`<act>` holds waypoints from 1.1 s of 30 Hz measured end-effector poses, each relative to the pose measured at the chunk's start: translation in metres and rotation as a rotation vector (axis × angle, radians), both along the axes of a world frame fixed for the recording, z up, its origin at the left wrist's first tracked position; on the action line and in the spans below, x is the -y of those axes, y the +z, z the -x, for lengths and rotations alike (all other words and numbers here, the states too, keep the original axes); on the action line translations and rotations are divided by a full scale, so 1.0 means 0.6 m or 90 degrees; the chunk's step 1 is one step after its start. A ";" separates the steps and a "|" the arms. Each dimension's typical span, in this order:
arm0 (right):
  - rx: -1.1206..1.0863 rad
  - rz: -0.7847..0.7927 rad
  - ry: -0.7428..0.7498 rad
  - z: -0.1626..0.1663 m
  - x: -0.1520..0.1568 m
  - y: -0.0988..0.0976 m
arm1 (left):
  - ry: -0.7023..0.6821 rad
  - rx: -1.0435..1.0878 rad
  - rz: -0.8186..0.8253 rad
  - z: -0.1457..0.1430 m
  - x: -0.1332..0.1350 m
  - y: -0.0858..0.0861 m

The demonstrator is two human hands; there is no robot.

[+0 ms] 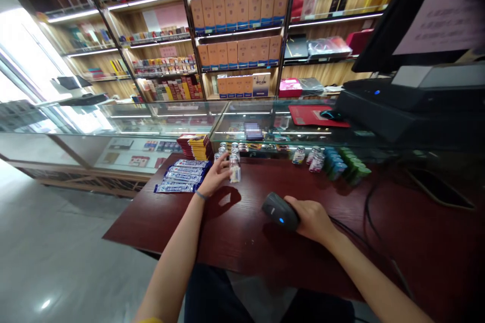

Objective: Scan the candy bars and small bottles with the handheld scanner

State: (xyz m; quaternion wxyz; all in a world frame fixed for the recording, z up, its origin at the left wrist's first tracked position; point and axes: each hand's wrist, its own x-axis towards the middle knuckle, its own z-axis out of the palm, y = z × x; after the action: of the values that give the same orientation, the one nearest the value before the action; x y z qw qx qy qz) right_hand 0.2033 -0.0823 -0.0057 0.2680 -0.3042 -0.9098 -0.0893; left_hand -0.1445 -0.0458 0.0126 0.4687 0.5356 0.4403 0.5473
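My left hand (215,177) is closed around a small clear bottle (235,170) with a silver cap, held just above the dark red wooden counter (242,242). More such bottles (227,149) stand in a cluster right behind it. My right hand (312,219) grips a black barcode scanner (279,210) with a blue light, its head turned left toward the bottle. The scanner's black cable (369,202) runs off to the right.
Blue-and-white packets (182,175) lie left of my left hand, beside a stack of red and yellow boxes (197,145). Small bottles (315,158) and blue and green packs (346,164) sit further right. A black register with screen (413,96) stands at right, behind glass display cases (159,121).
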 end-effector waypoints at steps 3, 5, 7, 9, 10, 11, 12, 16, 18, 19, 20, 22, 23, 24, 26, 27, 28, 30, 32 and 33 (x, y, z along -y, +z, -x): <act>0.002 -0.010 -0.007 -0.003 -0.002 0.000 | 0.006 -0.074 -0.049 0.035 0.010 0.027; -0.001 -0.016 -0.006 -0.004 -0.003 0.001 | 0.054 -0.161 -0.078 0.056 0.012 0.030; -0.004 -0.024 -0.003 -0.004 -0.004 0.001 | 0.137 -0.280 -0.126 0.071 0.009 0.021; -0.006 -0.032 -0.004 -0.004 -0.004 0.002 | 0.209 -0.399 -0.178 0.078 0.003 0.007; -0.008 -0.035 -0.005 -0.004 -0.004 0.003 | 0.232 -0.446 -0.197 0.079 0.000 0.000; -0.008 -0.037 -0.006 -0.004 -0.004 0.003 | 0.247 -0.484 -0.209 0.078 -0.003 -0.007; -0.008 -0.039 -0.007 -0.003 -0.004 0.003 | 0.257 -0.512 -0.217 0.077 -0.006 -0.013; -0.009 -0.053 -0.002 -0.002 -0.004 0.002 | 0.278 -0.555 -0.224 0.073 -0.012 -0.028; -0.012 -0.062 -0.001 -0.002 -0.005 0.001 | 0.288 -0.555 -0.228 0.073 -0.014 -0.032; -0.012 -0.064 -0.001 -0.002 -0.005 0.000 | 0.292 -0.555 -0.233 0.072 -0.015 -0.033; -0.012 -0.065 0.000 -0.003 -0.005 -0.001 | 0.294 -0.555 -0.238 0.072 -0.016 -0.034; -0.011 -0.068 -0.001 -0.003 -0.006 -0.002 | 0.292 -0.565 -0.248 0.071 -0.016 -0.035; -0.012 -0.071 -0.002 -0.003 -0.006 -0.001 | 0.290 -0.573 -0.252 0.071 -0.015 -0.036; -0.013 -0.075 -0.002 -0.003 -0.006 -0.001 | 0.287 -0.582 -0.254 0.071 -0.015 -0.036; -0.012 -0.077 -0.001 -0.003 -0.005 0.002 | 0.282 -0.596 -0.258 0.070 -0.014 -0.035; -0.012 -0.075 0.000 -0.003 -0.005 0.003 | 0.281 -0.600 -0.259 0.069 -0.014 -0.035; -0.012 -0.071 0.002 -0.002 -0.005 0.005 | 0.284 -0.603 -0.260 0.069 -0.014 -0.034; -0.013 -0.066 0.004 -0.002 -0.005 0.007 | 0.291 -0.610 -0.261 0.067 -0.013 -0.033; -0.017 -0.072 0.001 -0.004 -0.006 0.010 | 0.304 -0.617 -0.261 0.065 -0.013 -0.030; -0.022 -0.080 -0.004 -0.006 -0.008 0.011 | 0.314 -0.620 -0.265 0.063 -0.013 -0.028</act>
State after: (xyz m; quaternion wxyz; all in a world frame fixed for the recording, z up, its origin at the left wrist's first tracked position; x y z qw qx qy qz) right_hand 0.2067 -0.0776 0.0009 0.3016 -0.2915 -0.8966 -0.1419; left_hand -0.1823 -0.0381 -0.0040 -0.0441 0.6881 0.6000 0.4058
